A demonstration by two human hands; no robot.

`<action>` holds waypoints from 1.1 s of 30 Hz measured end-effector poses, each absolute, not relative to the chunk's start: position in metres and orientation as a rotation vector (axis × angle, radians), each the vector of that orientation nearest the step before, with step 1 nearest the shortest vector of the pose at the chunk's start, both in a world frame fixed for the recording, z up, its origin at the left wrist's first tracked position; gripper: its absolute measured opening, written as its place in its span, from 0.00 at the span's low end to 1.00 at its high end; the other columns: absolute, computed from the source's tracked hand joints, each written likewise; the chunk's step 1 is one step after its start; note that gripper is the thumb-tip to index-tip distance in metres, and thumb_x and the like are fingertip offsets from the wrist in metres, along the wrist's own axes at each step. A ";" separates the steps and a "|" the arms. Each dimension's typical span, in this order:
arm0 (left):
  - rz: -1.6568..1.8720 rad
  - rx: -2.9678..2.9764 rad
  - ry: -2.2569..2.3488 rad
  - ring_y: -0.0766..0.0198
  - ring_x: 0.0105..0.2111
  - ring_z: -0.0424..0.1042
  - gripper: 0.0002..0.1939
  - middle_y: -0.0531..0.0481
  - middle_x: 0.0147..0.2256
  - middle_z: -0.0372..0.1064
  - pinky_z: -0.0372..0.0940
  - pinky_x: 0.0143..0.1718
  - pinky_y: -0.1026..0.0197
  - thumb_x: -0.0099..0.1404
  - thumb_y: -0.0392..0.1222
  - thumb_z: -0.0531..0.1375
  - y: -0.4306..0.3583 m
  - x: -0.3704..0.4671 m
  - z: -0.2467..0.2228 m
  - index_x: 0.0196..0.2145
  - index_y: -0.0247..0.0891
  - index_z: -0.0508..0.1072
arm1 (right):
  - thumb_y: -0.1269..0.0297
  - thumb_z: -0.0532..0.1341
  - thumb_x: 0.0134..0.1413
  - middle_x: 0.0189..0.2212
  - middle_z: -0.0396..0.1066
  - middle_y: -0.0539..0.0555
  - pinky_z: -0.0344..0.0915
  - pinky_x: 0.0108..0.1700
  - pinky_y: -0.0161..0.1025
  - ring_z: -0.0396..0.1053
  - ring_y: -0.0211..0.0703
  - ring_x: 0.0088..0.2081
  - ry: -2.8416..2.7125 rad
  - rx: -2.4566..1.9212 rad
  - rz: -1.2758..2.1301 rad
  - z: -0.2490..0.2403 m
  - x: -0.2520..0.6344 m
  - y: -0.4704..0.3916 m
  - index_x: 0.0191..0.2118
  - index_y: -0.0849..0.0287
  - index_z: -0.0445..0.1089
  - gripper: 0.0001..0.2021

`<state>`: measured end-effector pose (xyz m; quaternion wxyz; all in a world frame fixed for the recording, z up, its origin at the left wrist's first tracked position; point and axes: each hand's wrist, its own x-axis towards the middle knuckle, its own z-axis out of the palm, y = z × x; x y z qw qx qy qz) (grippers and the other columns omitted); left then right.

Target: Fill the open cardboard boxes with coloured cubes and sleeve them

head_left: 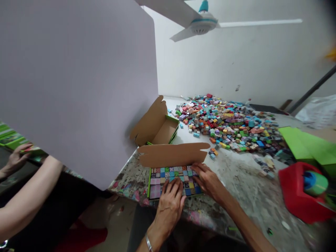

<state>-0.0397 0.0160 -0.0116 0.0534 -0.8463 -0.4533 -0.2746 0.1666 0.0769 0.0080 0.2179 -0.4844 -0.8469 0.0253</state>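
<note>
An open green-edged box filled with rows of small patterned blocks lies at the table's front edge, its brown cardboard lid flap raised behind it. My left hand rests on the blocks near the middle of the box, palm down, fingers spread a little. At the box's back right corner, my right hand touches the blocks with bent fingers and thumb apart; what may lie under its fingertips is too small to make out.
A heap of colourful blocks covers the back of the table. Another open box stands behind mine. A red container and green sheets are on the right. A grey partition separates another person's arm at left.
</note>
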 end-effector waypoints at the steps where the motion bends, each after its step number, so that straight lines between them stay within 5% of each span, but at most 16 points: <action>1: -0.832 -2.569 -1.375 0.52 0.52 0.67 0.17 0.41 0.51 0.69 0.65 0.53 0.43 0.67 0.36 0.52 0.016 -0.040 -0.012 0.53 0.31 0.66 | 0.70 0.54 0.58 0.51 0.67 0.60 0.66 0.53 0.46 0.65 0.48 0.50 -2.312 -1.334 0.082 0.006 0.168 0.075 0.51 0.61 0.66 0.16; 11: -0.792 -2.589 -1.414 0.52 0.54 0.66 0.18 0.41 0.53 0.67 0.63 0.55 0.43 0.67 0.36 0.52 0.013 -0.040 -0.007 0.54 0.34 0.64 | 0.70 0.53 0.59 0.51 0.66 0.60 0.65 0.46 0.51 0.64 0.54 0.46 -2.332 -1.561 -0.208 0.008 0.156 0.068 0.51 0.56 0.69 0.16; 15: -0.800 -2.601 -1.425 0.52 0.54 0.66 0.18 0.42 0.53 0.67 0.63 0.55 0.44 0.67 0.36 0.53 0.014 -0.039 -0.007 0.54 0.33 0.65 | 0.68 0.53 0.60 0.52 0.65 0.61 0.63 0.47 0.48 0.64 0.53 0.48 -2.376 -1.477 -0.153 0.012 0.151 0.068 0.55 0.57 0.65 0.18; 30: -0.846 -2.620 -1.469 0.55 0.54 0.65 0.19 0.43 0.52 0.68 0.61 0.57 0.45 0.66 0.38 0.55 0.013 -0.039 -0.005 0.54 0.35 0.64 | 0.75 0.52 0.56 0.40 0.70 0.59 0.66 0.47 0.46 0.67 0.50 0.44 -2.399 -1.479 0.053 0.008 0.147 0.076 0.40 0.58 0.72 0.14; 33: -0.827 -2.622 -1.442 0.54 0.54 0.65 0.19 0.42 0.53 0.67 0.62 0.56 0.44 0.67 0.38 0.53 0.013 -0.040 -0.006 0.54 0.34 0.64 | 0.72 0.53 0.56 0.45 0.69 0.59 0.65 0.49 0.46 0.66 0.50 0.47 -2.264 -1.387 0.082 0.007 0.155 0.069 0.45 0.58 0.70 0.13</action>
